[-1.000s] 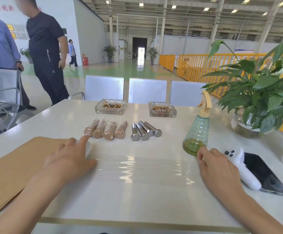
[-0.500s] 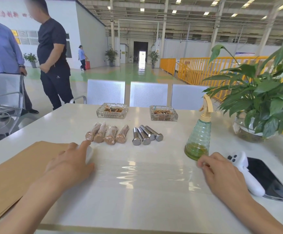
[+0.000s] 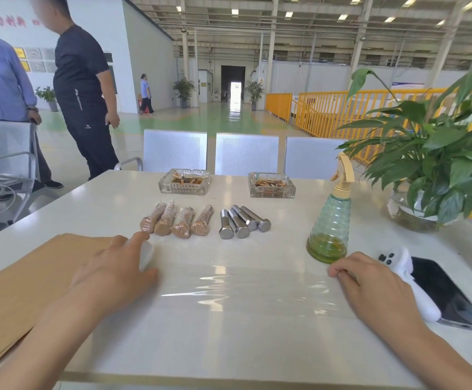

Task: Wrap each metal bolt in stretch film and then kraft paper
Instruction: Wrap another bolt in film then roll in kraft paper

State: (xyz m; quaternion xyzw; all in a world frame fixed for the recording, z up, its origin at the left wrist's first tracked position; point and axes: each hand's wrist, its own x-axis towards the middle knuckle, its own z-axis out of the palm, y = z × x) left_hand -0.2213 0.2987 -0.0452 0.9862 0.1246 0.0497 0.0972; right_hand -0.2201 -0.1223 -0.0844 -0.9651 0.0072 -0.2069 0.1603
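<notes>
A clear stretch film sheet (image 3: pixel 246 291) lies glossy and wrinkled across the table (image 3: pixel 229 347). The left hand (image 3: pixel 113 273) rests curled over the film roll (image 3: pixel 146 254); the right hand (image 3: pixel 369 285) pinches the sheet's far edge.

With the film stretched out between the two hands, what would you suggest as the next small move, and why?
Probably tear or cut the stretch film free of the roll under the left hand. The sheet already spans to the right hand, and four bare bolts wait beyond it.
</notes>
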